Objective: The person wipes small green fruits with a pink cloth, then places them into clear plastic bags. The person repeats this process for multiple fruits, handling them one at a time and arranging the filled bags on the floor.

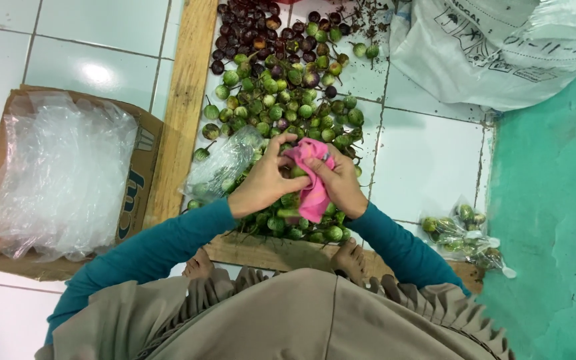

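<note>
Brightness: even and fairly bright indoor light across the whole view.
Source: overhead, shown by a round reflection on the glossy white floor tiles.
Glare: soft sheen on the crumpled clear plastic bags in the brown cardboard box.
Shadows: faint and short, gathered under the pile of small round green fruits.
Focus: sharp in the centre; printing on the white woven sack stays legible.
Distortion: wide-angle stretching toward the edges, bending the pale wooden plank.
</note>
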